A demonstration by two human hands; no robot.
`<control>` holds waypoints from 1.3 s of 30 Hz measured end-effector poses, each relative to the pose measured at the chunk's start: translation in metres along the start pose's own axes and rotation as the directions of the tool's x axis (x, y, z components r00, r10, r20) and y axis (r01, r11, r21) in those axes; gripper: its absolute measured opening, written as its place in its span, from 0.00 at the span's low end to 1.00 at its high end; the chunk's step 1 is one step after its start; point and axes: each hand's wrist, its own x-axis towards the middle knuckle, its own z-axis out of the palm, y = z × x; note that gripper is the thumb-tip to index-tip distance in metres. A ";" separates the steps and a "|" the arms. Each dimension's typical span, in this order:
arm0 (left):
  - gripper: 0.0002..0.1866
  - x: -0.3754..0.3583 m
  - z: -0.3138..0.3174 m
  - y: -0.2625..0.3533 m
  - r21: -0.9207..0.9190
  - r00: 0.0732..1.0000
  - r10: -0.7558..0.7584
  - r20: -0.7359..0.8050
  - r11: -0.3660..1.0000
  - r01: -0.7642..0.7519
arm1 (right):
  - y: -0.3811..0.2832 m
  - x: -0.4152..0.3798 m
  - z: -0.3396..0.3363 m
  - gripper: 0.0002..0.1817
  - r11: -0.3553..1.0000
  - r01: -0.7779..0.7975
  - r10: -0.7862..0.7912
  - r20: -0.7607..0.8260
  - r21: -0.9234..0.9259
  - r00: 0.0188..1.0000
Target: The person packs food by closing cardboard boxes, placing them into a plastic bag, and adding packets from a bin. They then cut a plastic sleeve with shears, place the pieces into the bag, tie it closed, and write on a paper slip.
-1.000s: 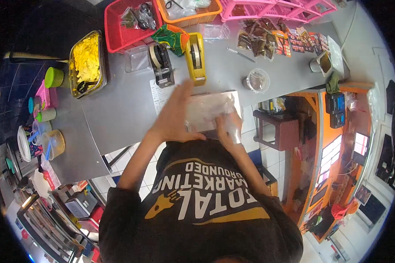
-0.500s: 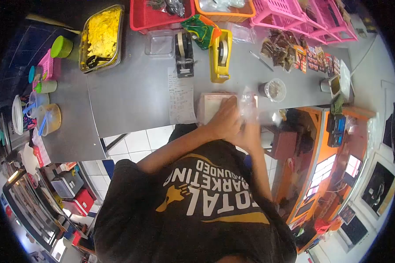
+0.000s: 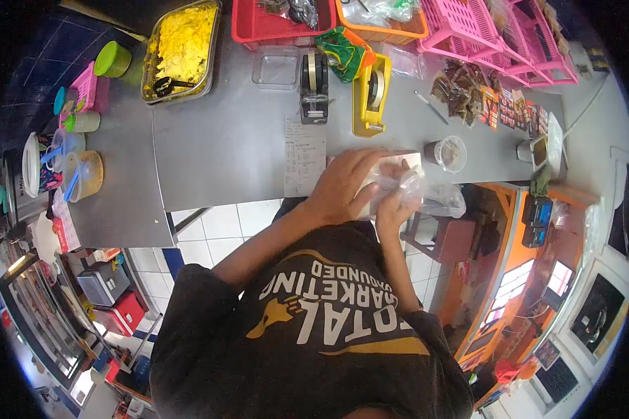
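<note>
A white box is at the table's front edge, partly hidden by my hands. My left hand lies along its left side, with the fingers over the top and the thumb in front, gripping it. Clear plastic is bunched in my right hand, whose fingers are closed on it against the box. More clear plastic hangs to the right. A printed paper lies left of the box, and a round clear cup stands to its right.
Black and yellow tape dispensers stand behind the box. A tray of yellow food is at back left. Red and orange bins and pink baskets line the back. Small packets lie at right.
The camera view has shifted slightly. The box has moved right, and my left hand now wraps its left side. My right hand and the plastic have come lower, over the box's front.
</note>
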 end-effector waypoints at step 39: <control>0.35 0.052 0.013 0.009 -0.813 0.860 -0.149 0.488 -0.436 0.386 | -0.193 0.080 -0.100 0.30 0.837 -0.293 0.185 0.265 0.463 0.946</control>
